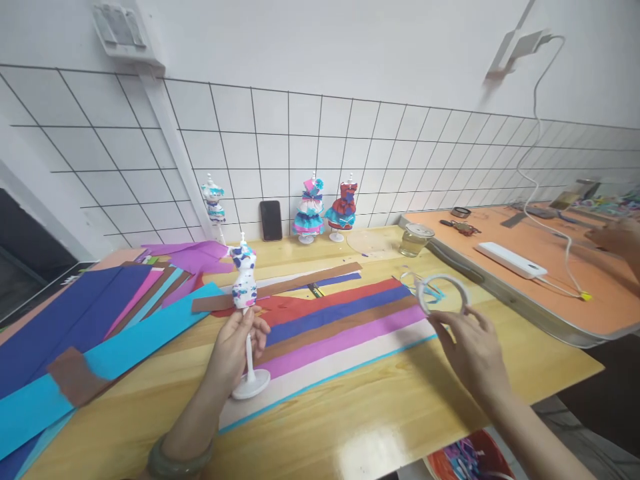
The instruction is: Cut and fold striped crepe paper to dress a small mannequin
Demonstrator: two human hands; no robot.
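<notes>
My left hand [240, 340] is closed around the upper stem of a small white dress-form mannequin [245, 280]. Bits of blue, pink and teal cover its torso, and its round base is at the paper strips. In my right hand [470, 343] is a roll of white tape [445, 280], pinched by its lower rim and held upright above the table. Between my hands lie long strips of coloured crepe paper [345, 327] in red, blue, brown, purple, pale pink and light blue. A small cutter [316, 290] rests behind them.
Dressed mannequins [309, 213] and a black phone [271, 221] stand along the tiled wall. More crepe paper [120, 320] is piled at left. A glass jar [416, 240] sits near the orange table [590, 280], which holds a white power bank [511, 260]. Another person's hand [620, 237] shows at far right.
</notes>
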